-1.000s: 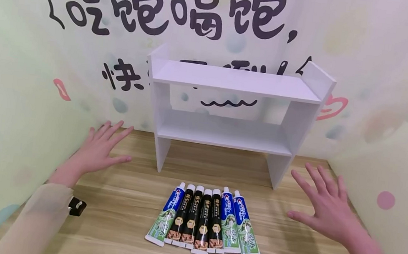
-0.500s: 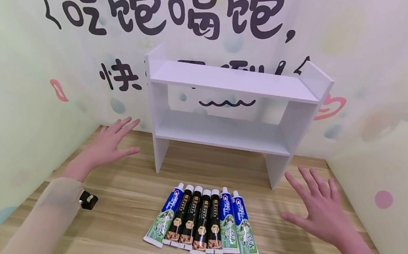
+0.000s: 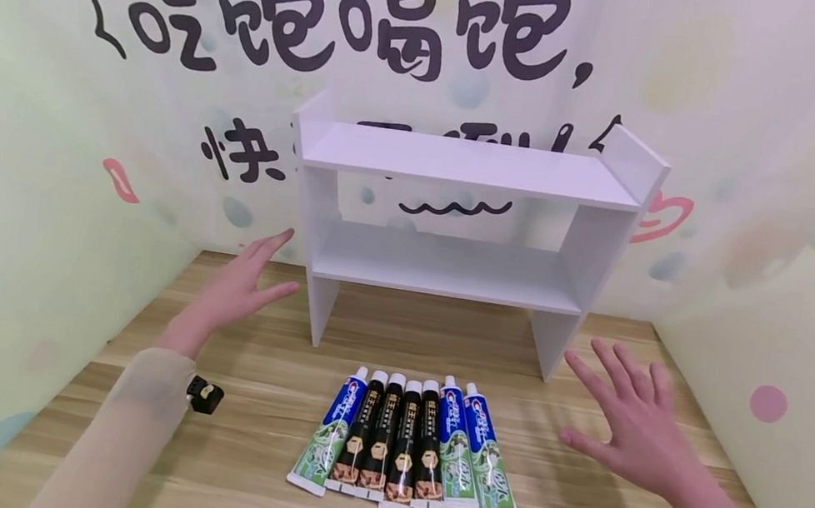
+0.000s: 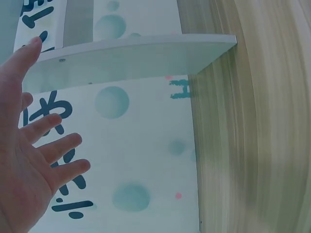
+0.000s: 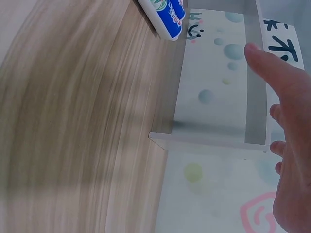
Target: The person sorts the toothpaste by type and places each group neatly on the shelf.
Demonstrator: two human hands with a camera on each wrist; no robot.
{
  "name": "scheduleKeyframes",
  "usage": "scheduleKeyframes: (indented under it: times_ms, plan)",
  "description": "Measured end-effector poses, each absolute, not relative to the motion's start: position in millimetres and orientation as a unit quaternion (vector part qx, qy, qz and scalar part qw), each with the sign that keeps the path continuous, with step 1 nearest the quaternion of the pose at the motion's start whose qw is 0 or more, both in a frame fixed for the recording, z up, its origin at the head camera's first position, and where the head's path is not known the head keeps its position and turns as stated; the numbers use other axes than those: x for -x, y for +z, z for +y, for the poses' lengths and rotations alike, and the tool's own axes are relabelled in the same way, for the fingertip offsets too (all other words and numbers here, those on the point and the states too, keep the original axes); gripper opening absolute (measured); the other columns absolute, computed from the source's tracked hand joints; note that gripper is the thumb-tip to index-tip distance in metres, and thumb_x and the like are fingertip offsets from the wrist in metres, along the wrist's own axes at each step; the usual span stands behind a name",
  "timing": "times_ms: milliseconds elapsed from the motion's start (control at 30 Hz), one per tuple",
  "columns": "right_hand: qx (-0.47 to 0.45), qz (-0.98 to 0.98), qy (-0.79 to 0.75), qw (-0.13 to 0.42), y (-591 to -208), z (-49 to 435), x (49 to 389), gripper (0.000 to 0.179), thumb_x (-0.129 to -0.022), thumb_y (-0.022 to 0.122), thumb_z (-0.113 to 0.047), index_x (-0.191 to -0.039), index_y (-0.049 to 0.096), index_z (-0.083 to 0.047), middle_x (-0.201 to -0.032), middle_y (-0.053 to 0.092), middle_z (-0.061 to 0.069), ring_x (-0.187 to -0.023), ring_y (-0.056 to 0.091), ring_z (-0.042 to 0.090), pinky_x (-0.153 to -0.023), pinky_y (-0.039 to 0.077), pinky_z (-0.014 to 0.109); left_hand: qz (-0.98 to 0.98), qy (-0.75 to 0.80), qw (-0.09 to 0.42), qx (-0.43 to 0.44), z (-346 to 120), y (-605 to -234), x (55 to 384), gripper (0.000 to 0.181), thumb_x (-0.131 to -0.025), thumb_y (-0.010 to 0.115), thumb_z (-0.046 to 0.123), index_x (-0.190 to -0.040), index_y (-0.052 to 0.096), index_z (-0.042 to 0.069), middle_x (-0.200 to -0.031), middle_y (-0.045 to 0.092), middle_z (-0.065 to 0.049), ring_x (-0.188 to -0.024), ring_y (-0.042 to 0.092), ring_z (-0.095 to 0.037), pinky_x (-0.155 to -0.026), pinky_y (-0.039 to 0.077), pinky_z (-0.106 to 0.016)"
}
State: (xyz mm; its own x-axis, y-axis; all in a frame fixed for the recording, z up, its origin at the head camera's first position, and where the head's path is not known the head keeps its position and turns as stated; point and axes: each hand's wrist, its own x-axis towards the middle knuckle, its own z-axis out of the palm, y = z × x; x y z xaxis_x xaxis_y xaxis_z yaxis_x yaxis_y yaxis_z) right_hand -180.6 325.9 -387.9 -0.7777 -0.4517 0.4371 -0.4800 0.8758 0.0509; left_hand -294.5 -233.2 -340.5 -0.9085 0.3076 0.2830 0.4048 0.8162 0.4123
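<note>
My left hand hovers beside the left side panel of a white two-tier shelf, fingers spread and holding nothing. In the left wrist view the left hand shows its palm, with the shelf's side panel beyond the thumb. My right hand is held to the right of the shelf, fingers apart, also holding nothing. Between the hands, in front of the shelf, toothpaste tubes lie fanned in a row: several black tubes in the middle, one blue-and-green tube at the left and two blue-and-green tubes at the right.
The shelf stands on a wood-grain table close to the printed back wall. Pale walls close off the left and right sides. A small black wrist camera sits on the left sleeve.
My left hand has moved right and slightly up, toward the shelf's left panel. The right hand has shifted slightly left. The tubes and shelf stay in place.
</note>
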Motion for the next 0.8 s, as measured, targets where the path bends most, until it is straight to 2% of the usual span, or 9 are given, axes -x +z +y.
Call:
scheduleKeyframes:
  times_ms: [133,233,400,567,667,800]
  plan:
    - [-0.253,-0.938,0.036,0.233,-389.9,325.2,180.1,0.097,-0.073,0.078,-0.057,-0.154,0.034,-0.024,-0.164,0.021,0.013,-0.152,0.015,0.038,-0.121,-0.005,0.065,-0.944,-0.252,0.103,0.188,-227.0,-342.0,297.5,0.085,-0.096,0.058,0.048,-0.160,0.008,0.020,-0.163,0.020,-0.021,-0.146,0.027,-0.048,-0.114,0.027,-0.068]
    - [-0.253,-0.938,0.037,0.234,-391.3,326.1,179.3,0.097,-0.073,0.078,-0.056,-0.154,0.035,-0.024,-0.164,0.022,0.014,-0.152,0.014,0.037,-0.121,-0.006,0.065,-0.937,-0.270,0.117,0.187,-221.2,-343.4,299.7,0.084,-0.097,0.060,0.043,-0.160,0.010,0.020,-0.163,0.024,-0.020,-0.143,0.032,-0.046,-0.116,0.028,-0.065]
    - [-0.253,-0.939,0.038,0.231,-394.2,326.6,178.0,0.096,-0.074,0.077,-0.055,-0.154,0.035,-0.024,-0.164,0.022,0.014,-0.152,0.014,0.038,-0.121,-0.007,0.065,-0.918,-0.316,0.150,0.187,-211.9,-346.3,303.4,0.081,-0.095,0.065,0.033,-0.158,0.019,0.013,-0.159,0.032,-0.021,-0.132,0.048,-0.045,-0.113,0.037,-0.061]
    - [-0.249,-0.941,0.045,0.226,-396.7,322.3,177.7,0.096,-0.074,0.079,-0.053,-0.154,0.034,-0.024,-0.165,0.020,0.013,-0.153,0.013,0.037,-0.121,-0.007,0.064,-0.892,-0.370,0.187,0.179,-201.2,-349.5,307.9,0.076,-0.093,0.070,0.025,-0.154,0.029,0.009,-0.150,0.045,-0.023,-0.123,0.058,-0.045,-0.106,0.047,-0.056]
    - [-0.243,-0.945,0.064,0.211,-398.9,315.6,176.4,0.096,-0.076,0.079,-0.050,-0.155,0.032,-0.024,-0.166,0.018,0.011,-0.153,0.013,0.037,-0.120,-0.001,0.067,-0.876,-0.400,0.213,0.162,-195.6,-352.7,308.7,0.071,-0.090,0.072,0.018,-0.150,0.036,0.007,-0.138,0.055,-0.024,-0.115,0.063,-0.044,-0.096,0.054,-0.052]
    - [-0.237,-0.946,0.093,0.200,-401.2,302.7,174.6,0.095,-0.077,0.080,-0.048,-0.155,0.031,-0.026,-0.165,0.022,0.012,-0.148,0.021,0.040,-0.113,0.014,0.071,-0.852,-0.437,0.249,0.145,-190.3,-356.2,311.2,0.063,-0.087,0.074,0.011,-0.143,0.045,0.003,-0.125,0.063,-0.023,-0.105,0.069,-0.040,-0.085,0.060,-0.044]
